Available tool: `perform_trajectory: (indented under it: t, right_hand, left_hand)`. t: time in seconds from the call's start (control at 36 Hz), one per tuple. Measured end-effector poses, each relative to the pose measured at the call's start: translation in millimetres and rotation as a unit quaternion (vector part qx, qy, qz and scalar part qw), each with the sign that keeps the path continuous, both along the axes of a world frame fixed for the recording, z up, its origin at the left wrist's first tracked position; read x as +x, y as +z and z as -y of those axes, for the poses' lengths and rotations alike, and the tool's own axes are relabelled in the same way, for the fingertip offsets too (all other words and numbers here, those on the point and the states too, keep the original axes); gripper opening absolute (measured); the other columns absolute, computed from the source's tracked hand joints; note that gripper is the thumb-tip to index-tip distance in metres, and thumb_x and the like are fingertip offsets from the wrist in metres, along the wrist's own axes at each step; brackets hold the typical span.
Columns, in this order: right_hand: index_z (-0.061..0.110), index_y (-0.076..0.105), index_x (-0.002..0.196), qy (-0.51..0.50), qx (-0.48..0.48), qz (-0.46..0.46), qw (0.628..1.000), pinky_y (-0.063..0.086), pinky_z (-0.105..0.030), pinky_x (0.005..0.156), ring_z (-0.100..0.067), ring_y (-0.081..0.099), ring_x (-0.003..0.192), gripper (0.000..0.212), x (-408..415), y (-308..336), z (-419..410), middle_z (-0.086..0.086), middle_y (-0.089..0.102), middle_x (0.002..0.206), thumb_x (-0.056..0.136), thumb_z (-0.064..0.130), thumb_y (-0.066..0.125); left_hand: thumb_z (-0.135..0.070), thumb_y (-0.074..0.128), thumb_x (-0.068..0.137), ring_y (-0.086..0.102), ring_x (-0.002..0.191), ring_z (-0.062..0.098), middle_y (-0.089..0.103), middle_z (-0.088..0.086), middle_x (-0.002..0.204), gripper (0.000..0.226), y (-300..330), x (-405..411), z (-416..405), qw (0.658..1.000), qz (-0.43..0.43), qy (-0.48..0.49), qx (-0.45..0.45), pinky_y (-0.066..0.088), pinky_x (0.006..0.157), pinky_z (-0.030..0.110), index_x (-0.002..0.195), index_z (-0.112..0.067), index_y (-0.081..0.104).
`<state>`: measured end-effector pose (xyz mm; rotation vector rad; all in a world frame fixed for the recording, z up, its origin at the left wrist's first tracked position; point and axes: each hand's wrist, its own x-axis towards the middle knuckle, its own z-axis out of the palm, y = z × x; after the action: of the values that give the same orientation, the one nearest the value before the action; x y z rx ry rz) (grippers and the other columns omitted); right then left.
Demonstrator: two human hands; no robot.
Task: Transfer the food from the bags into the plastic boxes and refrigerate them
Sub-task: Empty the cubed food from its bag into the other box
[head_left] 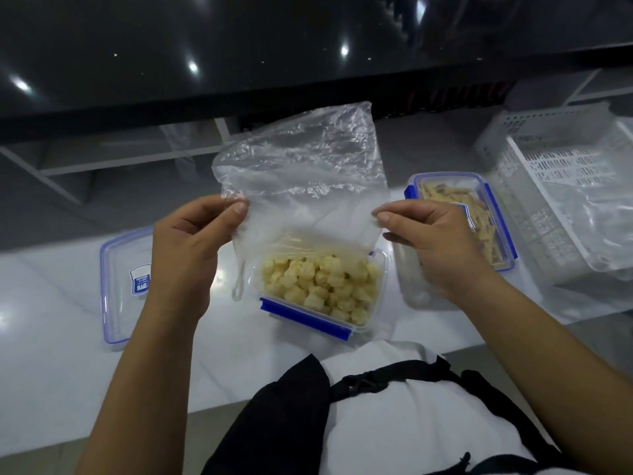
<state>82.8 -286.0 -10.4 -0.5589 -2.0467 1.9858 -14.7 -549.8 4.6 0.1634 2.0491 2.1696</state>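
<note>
White table (pixel 61 337) ran left to right under the view; its near edge lay against the person's body, its far edge dropped to a grey floor under a dark glossy counter.

White slotted basket (pixel 565 186) sat at the far right end of the table, a loose clear bag inside it. It closed off the right side; the open room lay to the left and along the near edge.

Clear plastic bag (pixel 301 166) was held upside down above the middle box, mouth down, closed end standing up. It looked empty, so the hold was probably to shake out the last pieces. A strand of the bag hung down beside the box's left wall.

Left hand (pixel 186 248) pinched the bag's left edge between thumb and forefinger, other fingers curled. Right hand (pixel 428 241) pinched the right edge the same way. The two hands spread the mouth wide over the box.

Middle plastic box (pixel 376 269), blue clip on its near side, stood open near the table's near edge, nearly full of pale yellow puffed pieces (pixel 322 286).

Second box (pixel 503 248), lidded, with strip-shaped food inside, stood just right of the right hand, toward the far edge.

Loose lid (pixel 120 286) lay flat left of the left hand, ready for closing. Refrigeration not yet begun.
</note>
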Motion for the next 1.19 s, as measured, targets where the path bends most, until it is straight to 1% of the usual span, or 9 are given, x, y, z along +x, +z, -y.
perform_trajectory:
  t: [0.08,0.19,0.33,0.47,0.69,0.81,0.89,1.03,1.19]
  right_hand:
    - [0.019,0.078,0.086,-0.018,-0.015,0.033,0.999,0.058,-0.029,0.084,-0.015,0.069,0.091,0.012,4.1,-1.1,-0.1,0.002,0.077,0.087,0.087,0.008,0.073]
    - [0.02,0.08,0.087,-0.007,-0.005,-0.006,1.0,0.06,-0.027,0.081,-0.013,0.071,0.087,0.011,11.7,7.0,-2.8,-0.001,0.078,0.089,0.085,0.01,0.076]
    - [0.016,0.078,0.088,0.012,-0.03,0.031,0.999,0.057,-0.026,0.08,-0.011,0.07,0.088,0.01,10.3,6.2,-3.4,0.001,0.078,0.089,0.087,0.008,0.073]
    - [0.022,0.082,0.082,0.027,-0.04,-0.02,0.999,0.06,-0.027,0.08,-0.014,0.073,0.09,0.016,10.1,16.1,-10.0,0.0,0.079,0.09,0.086,0.009,0.075]
    - [0.018,0.078,0.08,-0.047,-0.068,-0.045,0.996,0.06,-0.029,0.071,-0.023,0.076,0.081,0.003,31.3,26.3,-46.3,-0.004,0.076,0.079,0.08,0.014,0.077]
    - [0.019,0.079,0.076,-0.064,-0.083,-0.063,0.992,0.06,-0.031,0.068,-0.023,0.073,0.067,0.007,55.9,32.1,-75.2,-0.007,0.074,0.082,0.07,0.021,0.078]
    - [0.018,0.075,0.075,-0.087,-0.07,-0.059,0.992,0.058,-0.029,0.061,-0.021,0.07,0.06,0.012,76.3,34.7,-102.1,-0.005,0.071,0.073,0.078,0.006,0.074]
    - [0.015,0.066,0.089,-0.133,-0.047,-0.044,0.989,0.052,-0.021,0.051,-0.013,0.063,0.054,0.025,109.5,47.8,-156.0,0.003,0.073,0.081,0.085,-0.01,0.066]
    - [0.023,0.064,0.117,-0.173,0.013,-0.017,0.985,0.058,-0.027,0.059,-0.016,0.068,0.072,0.046,136.8,73.9,-243.3,0.002,0.076,0.096,0.085,-0.011,0.068]
  left_hand:
    - [-0.014,0.072,0.088,0.072,0.088,0.016,0.078,-0.001,0.092,0.014,-1.5,2.4,-3.8,1.0,0.003,0.0,-0.001,0.057,0.077,0.025,0.092,-0.025,0.079]
    - [-0.026,0.074,0.083,0.073,0.088,0.015,0.078,-0.001,0.094,0.013,2.4,7.3,-4.4,1.0,-0.014,-0.005,-0.004,0.057,0.075,0.022,0.095,-0.026,0.079]
    - [-0.013,0.069,0.092,0.072,0.09,0.016,0.077,-0.002,0.093,0.014,0.4,12.0,-8.6,1.0,-0.004,0.009,-0.005,0.058,0.078,0.026,0.098,-0.021,0.077]
    - [-0.018,0.071,0.09,0.072,0.097,0.02,0.077,0.0,0.098,0.012,4.5,19.9,-8.8,1.0,-0.009,0.013,0.017,0.057,0.079,0.025,0.099,-0.022,0.078]
    - [-0.011,0.067,0.092,0.074,0.093,0.025,0.076,0.005,0.105,0.021,5.7,22.6,-32.4,0.999,-0.002,-0.034,0.037,0.062,0.073,0.036,0.105,-0.026,0.075]
    - [-0.033,0.072,0.088,0.074,0.098,0.026,0.076,0.005,0.111,0.042,-4.1,23.3,-69.6,0.993,0.036,-0.112,0.027,0.06,0.076,0.035,0.128,-0.041,0.062]
    - [-0.045,0.074,0.082,0.071,0.109,0.031,0.072,0.008,0.122,0.054,-9.5,27.1,-112.1,0.972,0.102,-0.206,0.049,0.058,0.085,0.041,0.133,-0.047,0.056]
    - [-0.015,0.072,0.083,0.072,0.107,0.027,0.073,0.0,0.119,0.042,-8.4,42.1,-192.9,0.964,0.096,-0.236,0.072,0.059,0.08,0.035,0.12,-0.035,0.069]
    - [0.001,0.069,0.089,0.073,0.1,0.026,0.071,-0.009,0.122,0.042,12.1,66.1,-296.6,0.955,0.047,-0.293,0.01,0.061,0.085,0.04,0.118,-0.029,0.071]
